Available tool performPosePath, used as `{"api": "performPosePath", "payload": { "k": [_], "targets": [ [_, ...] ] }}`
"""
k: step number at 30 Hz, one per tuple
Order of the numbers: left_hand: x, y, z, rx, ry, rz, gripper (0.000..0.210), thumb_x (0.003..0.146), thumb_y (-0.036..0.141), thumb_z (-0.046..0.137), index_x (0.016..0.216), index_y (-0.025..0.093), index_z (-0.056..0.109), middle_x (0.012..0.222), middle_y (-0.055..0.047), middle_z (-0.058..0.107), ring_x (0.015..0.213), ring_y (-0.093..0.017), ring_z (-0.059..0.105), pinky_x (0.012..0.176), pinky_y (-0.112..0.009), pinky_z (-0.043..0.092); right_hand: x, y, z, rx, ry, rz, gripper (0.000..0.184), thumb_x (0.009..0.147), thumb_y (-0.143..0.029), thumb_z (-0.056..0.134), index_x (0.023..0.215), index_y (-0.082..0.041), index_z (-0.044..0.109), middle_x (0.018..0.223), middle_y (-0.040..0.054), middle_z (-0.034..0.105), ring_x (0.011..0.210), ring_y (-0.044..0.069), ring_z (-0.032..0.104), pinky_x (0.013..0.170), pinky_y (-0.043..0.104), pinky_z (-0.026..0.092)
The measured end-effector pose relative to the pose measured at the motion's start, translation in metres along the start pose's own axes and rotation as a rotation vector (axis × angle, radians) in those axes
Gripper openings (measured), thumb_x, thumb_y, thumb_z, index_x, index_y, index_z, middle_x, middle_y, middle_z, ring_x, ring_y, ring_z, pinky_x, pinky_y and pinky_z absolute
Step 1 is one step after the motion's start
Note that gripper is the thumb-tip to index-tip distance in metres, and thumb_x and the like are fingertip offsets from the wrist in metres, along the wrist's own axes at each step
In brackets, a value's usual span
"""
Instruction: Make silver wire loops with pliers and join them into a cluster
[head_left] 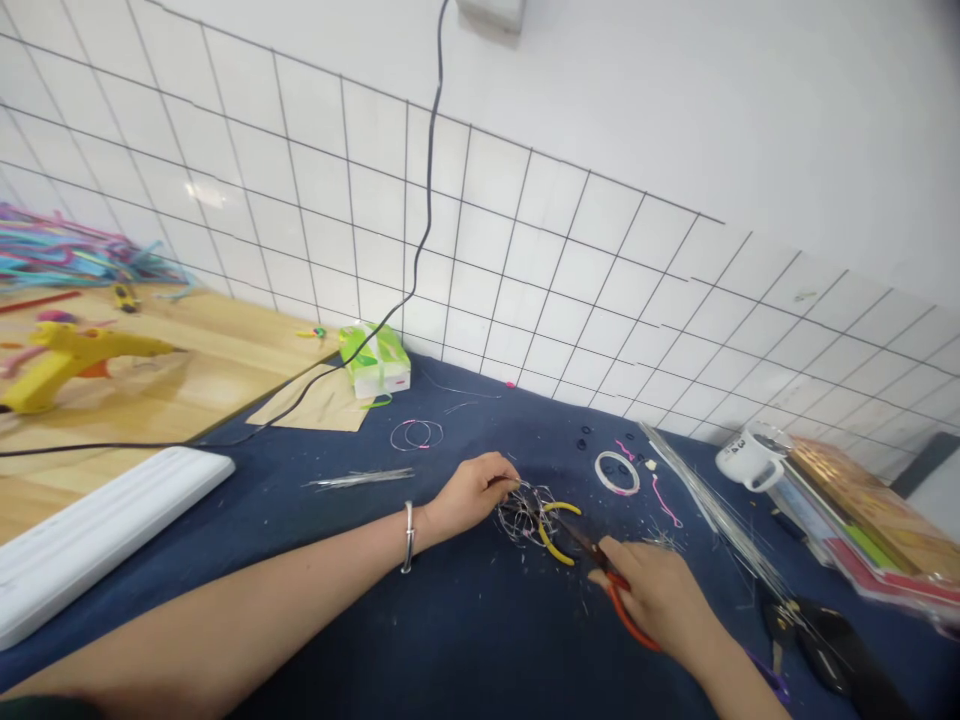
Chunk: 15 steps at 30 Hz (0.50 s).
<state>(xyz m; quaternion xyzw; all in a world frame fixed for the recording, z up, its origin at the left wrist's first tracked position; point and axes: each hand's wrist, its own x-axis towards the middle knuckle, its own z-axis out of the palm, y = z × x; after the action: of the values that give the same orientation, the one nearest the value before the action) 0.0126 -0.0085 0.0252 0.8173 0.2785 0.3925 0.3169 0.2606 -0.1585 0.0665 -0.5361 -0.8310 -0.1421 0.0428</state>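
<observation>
My left hand (474, 494) is closed in a pinch at the upper left edge of a tangle of thin wire (517, 525), seemingly on a strand of it. A silver bangle (409, 537) circles that wrist. My right hand (652, 590) grips orange-handled scissors (628, 618), whose dark blades point left toward the tangle. Between the two hands lie pliers with yellow handles (553, 549), their head among the wire strands and partly hidden. Small wire scraps are scattered on the dark blue cloth (465, 630) around them.
A wire bundle (712, 500), a white ring-shaped coil (617, 473) and a white mug (750, 460) are on the right, beside stacked books (877, 530). At left are a white power strip (112, 535), a yellow glue gun (82, 360) and a green tissue pack (375, 360). A black cable (430, 190) hangs across.
</observation>
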Motion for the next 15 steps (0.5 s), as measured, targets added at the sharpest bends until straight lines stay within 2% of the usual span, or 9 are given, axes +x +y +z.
{"api": "performPosePath", "payload": {
  "k": [4,6,9,11,13,15],
  "targets": [
    [-0.003,0.007,0.011,-0.017,-0.082,0.044,0.014,0.079,0.013,0.049,0.078,0.018,0.063,0.077,-0.001,0.060,0.074,-0.013,0.055,0.069,-0.023,0.042,-0.030,-0.002,-0.005,0.072,-0.059,0.057,0.024,0.086,-0.033,0.047,0.105,-0.019,0.050,0.074,0.0024,0.062,0.065,0.015,0.058,0.059,0.025,0.037],
    [-0.001,0.005,0.008,-0.026,-0.092,0.022,0.012,0.077,0.015,0.051,0.076,0.018,0.062,0.077,-0.002,0.061,0.075,-0.014,0.056,0.070,-0.024,0.042,-0.045,-0.005,-0.009,0.096,-0.116,0.055,0.023,0.085,-0.033,0.047,0.104,-0.021,0.051,0.073,0.0025,0.063,0.065,0.016,0.059,0.059,0.025,0.038],
    [0.007,-0.005,-0.006,-0.046,0.051,-0.151,0.009,0.076,0.021,0.053,0.074,0.017,0.060,0.070,-0.002,0.059,0.067,-0.014,0.055,0.064,-0.026,0.044,-0.076,0.001,-0.015,0.176,-0.180,0.111,0.020,0.084,-0.034,0.047,0.101,-0.023,0.054,0.073,0.0018,0.065,0.062,0.015,0.061,0.055,0.023,0.041],
    [0.011,-0.012,-0.016,-0.088,0.051,-0.209,0.016,0.081,0.027,0.046,0.082,0.016,0.058,0.062,-0.001,0.057,0.054,-0.012,0.053,0.054,-0.024,0.044,-0.104,0.014,-0.018,0.188,-0.105,0.217,0.026,0.082,-0.037,0.050,0.104,-0.024,0.054,0.081,0.0034,0.068,0.066,0.015,0.064,0.059,0.022,0.046],
    [0.012,-0.013,-0.019,-0.286,-0.011,-0.317,0.019,0.082,0.032,0.046,0.087,0.016,0.056,0.064,-0.001,0.059,0.054,-0.012,0.054,0.052,-0.023,0.045,-0.133,0.031,-0.019,0.136,-0.036,0.416,0.031,0.078,-0.042,0.054,0.104,-0.025,0.055,0.088,0.0040,0.069,0.071,0.018,0.066,0.066,0.023,0.049],
    [0.010,-0.009,-0.015,-0.386,-0.036,-0.374,0.019,0.079,0.033,0.050,0.085,0.016,0.056,0.064,-0.001,0.059,0.055,-0.012,0.055,0.052,-0.022,0.045,-0.157,0.049,-0.020,0.101,-0.061,0.635,0.037,0.073,-0.049,0.056,0.102,-0.027,0.056,0.087,0.0030,0.070,0.070,0.018,0.067,0.059,0.022,0.050]
  ]
}}
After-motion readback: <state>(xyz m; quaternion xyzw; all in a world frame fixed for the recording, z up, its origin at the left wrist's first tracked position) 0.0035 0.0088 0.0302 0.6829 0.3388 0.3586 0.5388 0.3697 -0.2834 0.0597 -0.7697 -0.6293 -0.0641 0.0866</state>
